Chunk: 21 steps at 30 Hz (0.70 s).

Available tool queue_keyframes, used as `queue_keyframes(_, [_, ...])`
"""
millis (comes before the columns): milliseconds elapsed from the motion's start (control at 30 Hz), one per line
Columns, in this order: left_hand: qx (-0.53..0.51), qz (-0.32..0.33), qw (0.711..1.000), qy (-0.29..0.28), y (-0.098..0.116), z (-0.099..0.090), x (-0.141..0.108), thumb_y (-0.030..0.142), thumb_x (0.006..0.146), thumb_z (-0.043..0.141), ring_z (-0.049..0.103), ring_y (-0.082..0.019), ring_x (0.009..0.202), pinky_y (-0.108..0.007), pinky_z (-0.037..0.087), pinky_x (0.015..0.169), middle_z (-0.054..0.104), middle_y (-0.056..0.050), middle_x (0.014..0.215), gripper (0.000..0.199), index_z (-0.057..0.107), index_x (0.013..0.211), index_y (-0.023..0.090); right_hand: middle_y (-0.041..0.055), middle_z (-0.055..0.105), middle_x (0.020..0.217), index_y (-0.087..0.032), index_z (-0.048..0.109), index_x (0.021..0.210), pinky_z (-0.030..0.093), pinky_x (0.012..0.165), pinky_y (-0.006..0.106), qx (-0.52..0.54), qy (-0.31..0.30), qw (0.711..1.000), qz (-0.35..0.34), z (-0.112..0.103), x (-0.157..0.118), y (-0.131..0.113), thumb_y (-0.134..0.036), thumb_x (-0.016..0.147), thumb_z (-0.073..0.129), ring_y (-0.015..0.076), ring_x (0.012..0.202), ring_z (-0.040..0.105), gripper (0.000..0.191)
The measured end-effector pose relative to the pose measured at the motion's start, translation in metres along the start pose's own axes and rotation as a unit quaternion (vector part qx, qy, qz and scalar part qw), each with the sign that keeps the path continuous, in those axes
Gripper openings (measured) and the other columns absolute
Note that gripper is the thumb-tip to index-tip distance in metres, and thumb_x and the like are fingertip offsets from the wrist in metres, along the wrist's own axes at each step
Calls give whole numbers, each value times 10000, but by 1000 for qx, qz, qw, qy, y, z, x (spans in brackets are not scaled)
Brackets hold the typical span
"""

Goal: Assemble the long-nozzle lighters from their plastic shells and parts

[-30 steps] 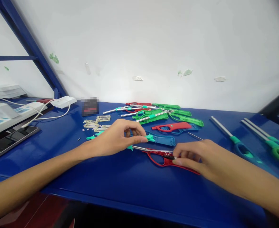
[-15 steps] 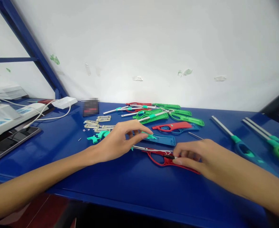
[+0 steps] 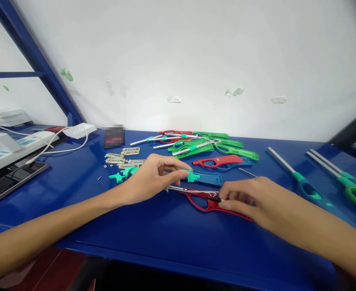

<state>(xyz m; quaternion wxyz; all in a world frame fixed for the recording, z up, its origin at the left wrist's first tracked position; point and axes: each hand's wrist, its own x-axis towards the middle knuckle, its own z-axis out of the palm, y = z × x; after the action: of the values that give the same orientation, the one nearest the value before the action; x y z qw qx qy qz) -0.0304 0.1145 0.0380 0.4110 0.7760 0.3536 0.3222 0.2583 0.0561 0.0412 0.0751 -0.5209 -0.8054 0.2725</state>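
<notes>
Between the thumb and fingertips of my left hand (image 3: 155, 178) is a small teal trigger (image 3: 192, 176), held above the table. My right hand (image 3: 247, 198) pinches a small black part (image 3: 214, 199), probably an igniter, over a red lighter handle half (image 3: 205, 207). A metal lighter tube (image 3: 179, 188) and thin wires lie along that handle; its left end is partly hidden by my left hand. Just behind sits a blue handle half (image 3: 211, 178). More teal triggers (image 3: 126, 172) lie left of my left hand, partly covered by it.
Clear plastic fuel tanks (image 3: 131, 151) and green handle halves (image 3: 238, 152) lie toward the wall, with a closed red handle (image 3: 220, 161). Assembled lighters (image 3: 309, 188) are at right. A phone (image 3: 17, 182) and a power strip (image 3: 20, 145) occupy the left.
The teal trigger has turned in my left fingers and shows a broader side. My right hand stays at the red handle. The whole view has shifted slightly.
</notes>
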Motion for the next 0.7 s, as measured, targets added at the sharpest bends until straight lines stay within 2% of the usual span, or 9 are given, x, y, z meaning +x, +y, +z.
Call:
queue_keyframes(200, [92,94,991,11,-2,5,-4,257,1029,692,638,-89,717,-165,451,567,788,-19,904,177,840,960,190,-44,744,781,-318,739,928,426,614,269,-2,5,1000,0,2,1,-1,-537,1063,574,142,653,631,305])
queue_keyframes(433, [159,233,959,21,-11,14,-8,109,1010,714,722,-121,791,-187,541,702,817,-44,932,125,808,1092,121,-38,746,761,-319,755,942,431,594,275,0,8,1000,3,3,1,0,-544,1051,590,149,641,643,299])
queue_keyframes(567, [200,278,939,19,-16,19,-10,117,1021,696,739,-141,810,-204,570,731,814,-72,963,138,785,1123,93,-22,772,811,-305,759,956,454,623,271,7,5,1000,-3,1,1,0,-547,1058,577,157,679,671,320])
queue_keyframes(700, [249,313,917,18,-20,21,-13,141,1047,661,741,-165,890,-238,585,803,791,-78,1026,151,774,1145,118,-42,762,794,-319,752,958,432,602,264,4,10,1000,-3,1,0,-1,-552,1069,559,144,663,658,322])
